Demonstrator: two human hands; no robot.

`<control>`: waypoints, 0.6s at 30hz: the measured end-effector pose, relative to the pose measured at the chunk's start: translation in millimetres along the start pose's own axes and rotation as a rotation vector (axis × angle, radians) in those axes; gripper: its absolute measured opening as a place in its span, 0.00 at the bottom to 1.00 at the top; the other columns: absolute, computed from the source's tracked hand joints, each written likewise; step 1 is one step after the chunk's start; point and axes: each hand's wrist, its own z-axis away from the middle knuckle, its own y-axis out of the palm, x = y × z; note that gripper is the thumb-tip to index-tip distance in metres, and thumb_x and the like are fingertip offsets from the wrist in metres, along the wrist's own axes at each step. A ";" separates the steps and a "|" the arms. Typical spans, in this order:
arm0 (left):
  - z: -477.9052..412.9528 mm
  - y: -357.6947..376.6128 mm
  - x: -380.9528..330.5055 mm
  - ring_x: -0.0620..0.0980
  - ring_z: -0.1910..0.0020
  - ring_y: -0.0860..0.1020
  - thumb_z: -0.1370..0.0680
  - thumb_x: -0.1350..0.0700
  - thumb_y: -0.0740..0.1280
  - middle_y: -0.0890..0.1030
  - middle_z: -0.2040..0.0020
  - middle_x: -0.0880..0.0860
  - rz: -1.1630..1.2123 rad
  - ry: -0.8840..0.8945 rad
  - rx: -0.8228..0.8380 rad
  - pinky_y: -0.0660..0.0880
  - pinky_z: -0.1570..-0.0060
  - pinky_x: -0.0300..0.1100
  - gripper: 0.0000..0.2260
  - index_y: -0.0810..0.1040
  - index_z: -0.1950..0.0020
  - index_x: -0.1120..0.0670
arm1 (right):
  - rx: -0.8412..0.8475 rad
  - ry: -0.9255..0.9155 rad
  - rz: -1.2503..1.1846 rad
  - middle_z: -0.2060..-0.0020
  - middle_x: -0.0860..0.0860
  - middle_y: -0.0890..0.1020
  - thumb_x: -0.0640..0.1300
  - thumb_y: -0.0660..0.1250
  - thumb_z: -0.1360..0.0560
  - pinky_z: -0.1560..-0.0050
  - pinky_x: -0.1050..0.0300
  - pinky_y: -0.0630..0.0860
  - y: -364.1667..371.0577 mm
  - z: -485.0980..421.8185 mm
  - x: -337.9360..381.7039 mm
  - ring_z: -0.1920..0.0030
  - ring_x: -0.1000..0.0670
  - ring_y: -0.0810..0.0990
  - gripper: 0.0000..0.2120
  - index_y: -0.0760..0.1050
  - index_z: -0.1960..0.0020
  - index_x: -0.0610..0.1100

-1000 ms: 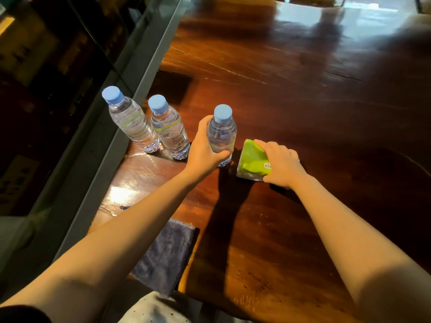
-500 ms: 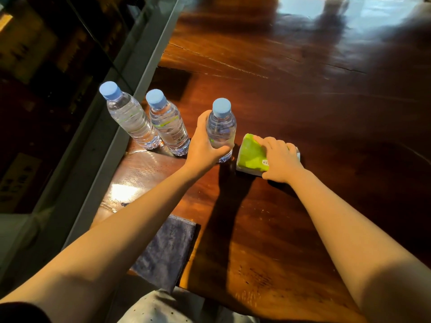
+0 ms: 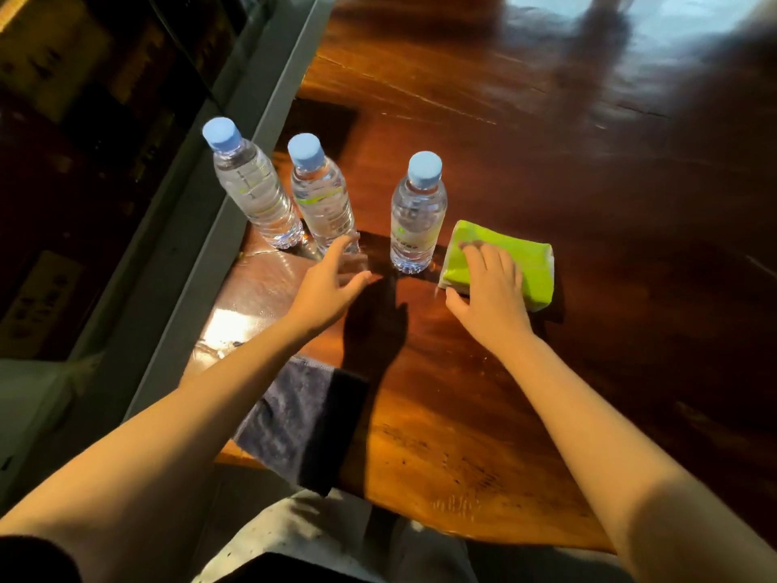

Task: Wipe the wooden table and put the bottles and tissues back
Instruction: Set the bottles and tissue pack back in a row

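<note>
The left hand (image 3: pixel 332 284) hovers open, fingers spread and holding nothing, just left of the nearest bottle (image 3: pixel 416 216). The right hand (image 3: pixel 487 288) lies flat and open on the green tissue pack (image 3: pixel 513 254), just right of that bottle on the wooden surface (image 3: pixel 546 162). Two more bottles (image 3: pixel 256 191) stand left of it.

Three upright bottles are lined up near the table's left edge: the left bottle (image 3: pixel 252 191) and the middle bottle (image 3: pixel 321 195) stand just beside each other, so little room is left between them. A wider gap is left between the middle bottle and the right bottle (image 3: pixel 418 214). The right bottle is flanked closely by the green tissue pack (image 3: pixel 521 258). A dark cloth (image 3: pixel 294 422) is draped over the near edge. The wooden table (image 3: pixel 588 162) beyond and to the right is unobstructed.
</note>
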 end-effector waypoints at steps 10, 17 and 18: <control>61.3 -64.6 63.6 0.46 0.52 0.77 0.25 0.58 0.68 0.82 0.47 0.50 -0.467 0.095 0.150 0.70 0.53 0.38 0.15 0.76 0.39 0.53 | 0.024 0.118 0.249 0.24 0.48 0.58 0.40 0.65 0.29 0.30 0.28 0.41 26.9 36.9 41.2 0.24 0.37 0.47 0.25 0.67 0.33 0.46; 112.0 -72.5 85.5 0.50 0.49 0.77 0.25 0.53 0.64 0.81 0.49 0.51 -0.676 0.506 0.238 0.72 0.47 0.44 0.10 0.80 0.47 0.53 | 0.078 -0.205 0.133 0.40 0.46 0.78 0.42 0.68 0.32 0.36 0.46 0.69 35.5 80.3 109.5 0.38 0.43 0.75 0.16 0.76 0.45 0.43; 118.8 -71.1 87.7 0.51 0.49 0.78 0.25 0.52 0.64 0.81 0.48 0.52 -0.686 0.532 0.275 0.73 0.47 0.45 0.11 0.80 0.46 0.54 | 0.145 -0.255 0.116 0.44 0.47 0.79 0.45 0.67 0.31 0.40 0.49 0.72 41.9 91.3 127.5 0.42 0.44 0.76 0.14 0.76 0.46 0.45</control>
